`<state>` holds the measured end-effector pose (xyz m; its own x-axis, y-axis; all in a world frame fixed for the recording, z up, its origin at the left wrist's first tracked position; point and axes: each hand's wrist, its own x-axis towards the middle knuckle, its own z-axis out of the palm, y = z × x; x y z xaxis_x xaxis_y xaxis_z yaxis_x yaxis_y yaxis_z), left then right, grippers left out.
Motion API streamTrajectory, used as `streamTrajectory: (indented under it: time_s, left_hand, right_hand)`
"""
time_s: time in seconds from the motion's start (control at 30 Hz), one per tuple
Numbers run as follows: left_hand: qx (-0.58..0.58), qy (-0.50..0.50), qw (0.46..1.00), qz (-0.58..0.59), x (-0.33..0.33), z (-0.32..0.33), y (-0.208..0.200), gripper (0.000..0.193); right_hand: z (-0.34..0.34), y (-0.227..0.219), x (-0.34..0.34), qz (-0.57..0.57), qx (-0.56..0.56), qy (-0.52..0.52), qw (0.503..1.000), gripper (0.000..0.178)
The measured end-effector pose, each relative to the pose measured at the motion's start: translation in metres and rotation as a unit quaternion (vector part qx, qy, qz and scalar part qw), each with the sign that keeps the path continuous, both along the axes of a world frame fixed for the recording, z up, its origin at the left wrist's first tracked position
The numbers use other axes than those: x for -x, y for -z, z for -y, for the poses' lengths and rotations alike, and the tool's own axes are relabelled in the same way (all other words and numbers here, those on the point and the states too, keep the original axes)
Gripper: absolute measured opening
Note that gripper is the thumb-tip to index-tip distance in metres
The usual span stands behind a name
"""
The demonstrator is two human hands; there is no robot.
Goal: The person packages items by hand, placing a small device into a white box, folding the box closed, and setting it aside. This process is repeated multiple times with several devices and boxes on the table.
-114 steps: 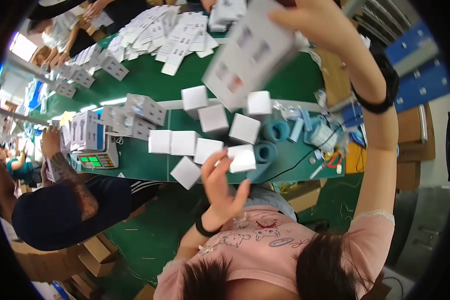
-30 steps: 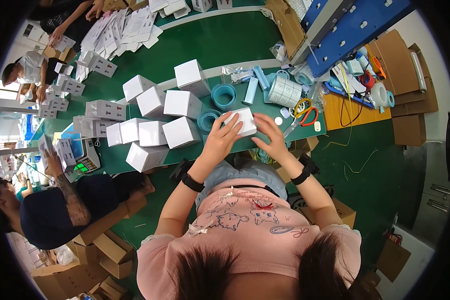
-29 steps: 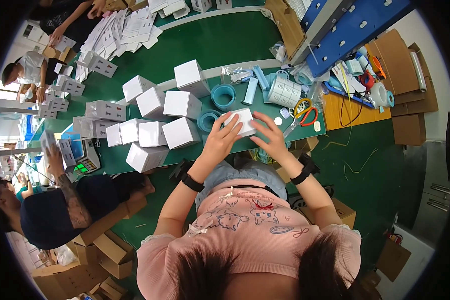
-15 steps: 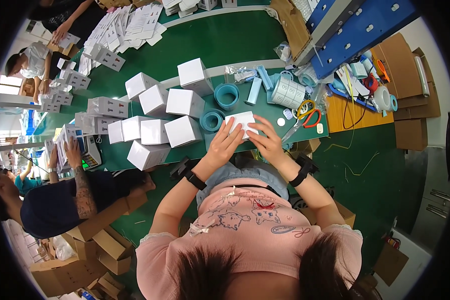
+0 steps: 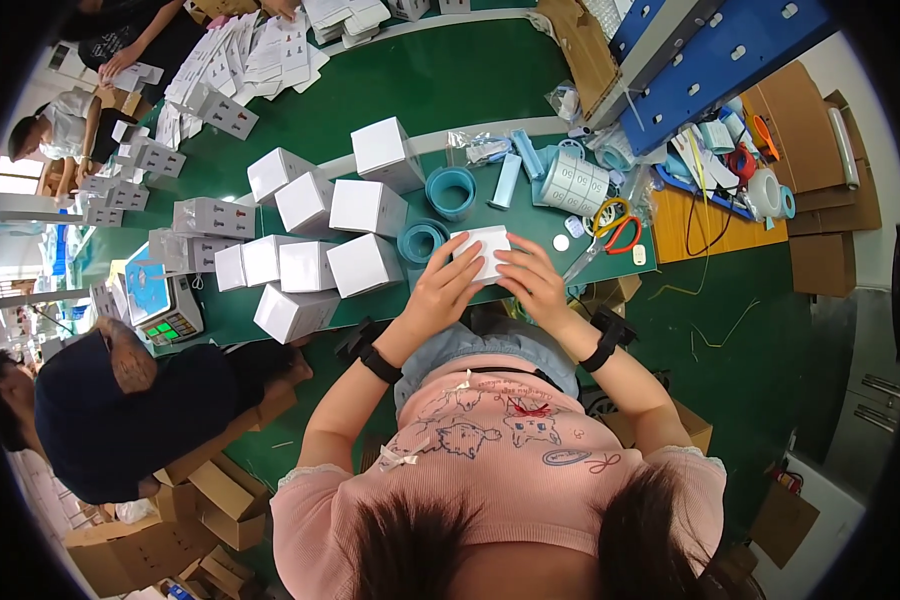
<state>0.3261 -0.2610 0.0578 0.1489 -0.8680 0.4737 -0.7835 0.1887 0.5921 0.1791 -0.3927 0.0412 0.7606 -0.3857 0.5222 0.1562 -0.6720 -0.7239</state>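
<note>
Between my two hands at the table's near edge is a small white box (image 5: 483, 243). My left hand (image 5: 444, 293) grips its left side, with fingers lying over the top. On the other side my right hand (image 5: 534, 280) holds it, fingers bent over the right edge. The box's underside is hidden. Just left of it sit two rolls of teal tape, the nearer one (image 5: 423, 241) and the farther one (image 5: 452, 191). A cluster of white boxes (image 5: 368, 207) stands further left. Orange- and yellow-handled scissors (image 5: 610, 232) lie to the right of my right hand.
A roll of printed labels (image 5: 576, 186) and pale blue pieces (image 5: 506, 181) lie beyond my hands. The blue slotted metal frame (image 5: 720, 70) rises at far right. On the left are a scale (image 5: 163, 308) and a co-worker (image 5: 150, 400). Flat white cartons (image 5: 250, 60) lie far left.
My fingers have shifted from the white box's top toward its sides, and more of its top shows. The co-worker at left has drawn back from the scale, where a white box was.
</note>
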Motion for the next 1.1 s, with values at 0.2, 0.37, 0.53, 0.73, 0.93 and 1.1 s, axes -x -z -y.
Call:
streamTrajectory:
  time_s: [0.2,0.37,0.53,0.73,0.93,1.1]
  left_hand:
    - [0.01,0.0,0.996,0.091,-0.008,-0.003,0.007,0.035]
    - [0.04,0.013,0.99,0.132,-0.002,-0.012,0.015,0.031]
    - [0.05,0.048,0.995,0.071,0.0,-0.022,0.022,0.031]
    - [0.037,0.032,0.997,0.063,0.003,-0.027,0.033,0.033]
    - [0.03,0.008,1.0,0.002,0.002,-0.009,0.005,0.04]
    - [-0.026,0.056,0.998,0.007,-0.01,0.003,0.007,0.042]
  right_hand:
    - [-0.009,0.001,-0.007,0.032,0.007,0.036,0.999,0.023]
    - [-0.015,0.012,0.0,0.036,0.106,0.019,0.994,0.021]
    - [-0.015,0.009,0.01,0.01,0.104,-0.033,0.994,0.021]
    - [-0.009,0.015,0.011,-0.035,0.025,-0.063,0.997,0.033]
    - [-0.02,0.026,0.001,-0.022,-0.13,-0.012,0.991,0.067]
    - [-0.007,0.045,-0.007,-0.123,-0.137,0.0,0.983,0.088]
